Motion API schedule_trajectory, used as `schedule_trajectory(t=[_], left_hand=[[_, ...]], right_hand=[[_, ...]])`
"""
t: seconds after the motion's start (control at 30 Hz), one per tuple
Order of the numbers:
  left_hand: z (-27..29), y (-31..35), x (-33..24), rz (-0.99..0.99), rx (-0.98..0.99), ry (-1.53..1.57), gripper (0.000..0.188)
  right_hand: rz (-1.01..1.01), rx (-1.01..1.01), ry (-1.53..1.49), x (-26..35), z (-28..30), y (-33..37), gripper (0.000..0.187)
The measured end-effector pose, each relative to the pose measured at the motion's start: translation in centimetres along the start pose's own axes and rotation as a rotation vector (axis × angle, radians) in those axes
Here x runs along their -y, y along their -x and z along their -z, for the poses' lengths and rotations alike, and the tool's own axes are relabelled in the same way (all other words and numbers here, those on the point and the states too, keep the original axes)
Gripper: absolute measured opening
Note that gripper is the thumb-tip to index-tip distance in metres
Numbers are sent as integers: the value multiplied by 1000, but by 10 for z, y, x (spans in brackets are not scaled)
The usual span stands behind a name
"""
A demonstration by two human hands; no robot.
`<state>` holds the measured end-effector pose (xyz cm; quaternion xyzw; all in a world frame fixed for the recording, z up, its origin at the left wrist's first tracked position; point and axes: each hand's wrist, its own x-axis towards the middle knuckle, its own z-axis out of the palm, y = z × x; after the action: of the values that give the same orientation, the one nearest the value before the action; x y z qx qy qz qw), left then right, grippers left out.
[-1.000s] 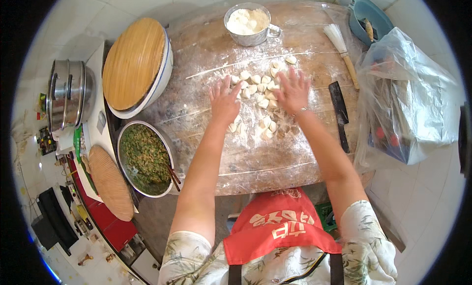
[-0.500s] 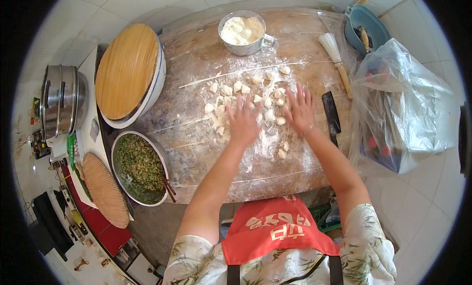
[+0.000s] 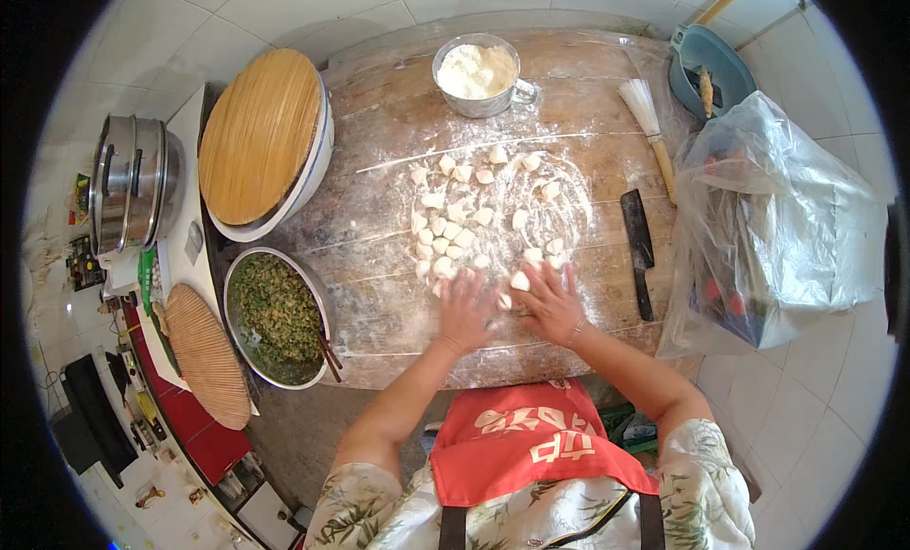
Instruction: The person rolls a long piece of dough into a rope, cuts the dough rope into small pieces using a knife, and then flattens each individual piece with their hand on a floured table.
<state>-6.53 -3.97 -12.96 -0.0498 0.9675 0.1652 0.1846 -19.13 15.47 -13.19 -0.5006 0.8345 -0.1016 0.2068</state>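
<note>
Several small white dough pieces (image 3: 464,237) lie scattered over the floured wooden board (image 3: 379,294). My left hand (image 3: 464,313) rests palm down at the near side of them, fingers stretched, its fingertips by the closest pieces. To its right, my right hand (image 3: 550,303) lies flat with fingers spread, touching a few dough pieces near its fingers. Whether any piece sits under either palm is hidden. Loose flour (image 3: 569,209) shows swirl marks on the board beyond my hands.
A black cleaver (image 3: 638,237) and a whisk brush (image 3: 649,123) lie at right, before a plastic-covered box (image 3: 768,247). At the back stands a cup of flour (image 3: 478,74). Left are a bowl of green filling (image 3: 275,318) with chopsticks and a basin under a round slatted lid (image 3: 261,137).
Both hands have drawn back toward me across the board. The dough pieces have shifted nearer and spread differently, many now gathered at the left.
</note>
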Motion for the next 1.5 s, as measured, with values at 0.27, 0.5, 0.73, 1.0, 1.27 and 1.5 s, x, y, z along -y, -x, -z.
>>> schedule_trajectory(t=[0.27, 0.5, 0.73, 1.0, 1.27, 1.5], left_hand=[[55, -122, 26, 19, -198, -183, 68], [52, -80, 95, 111, -338, -17, 57], [-2, -2, 30, -34, -189, 82, 66], [97, -132, 79, 217, -329, -42, 69], [56, -109, 105, -12, -246, 497, 60], [37, -122, 124, 301, -594, 853, 58]], right_hand=[[-268, -322, 12, -75, 26, -78, 67], [-203, 121, 53, 5, 49, -138, 74], [-58, -149, 109, -48, 3, -33, 72], [-373, -391, -55, -83, 41, -173, 67], [-33, -227, -232, -32, 52, -142, 59], [-300, -429, -649, -63, 26, -93, 56]])
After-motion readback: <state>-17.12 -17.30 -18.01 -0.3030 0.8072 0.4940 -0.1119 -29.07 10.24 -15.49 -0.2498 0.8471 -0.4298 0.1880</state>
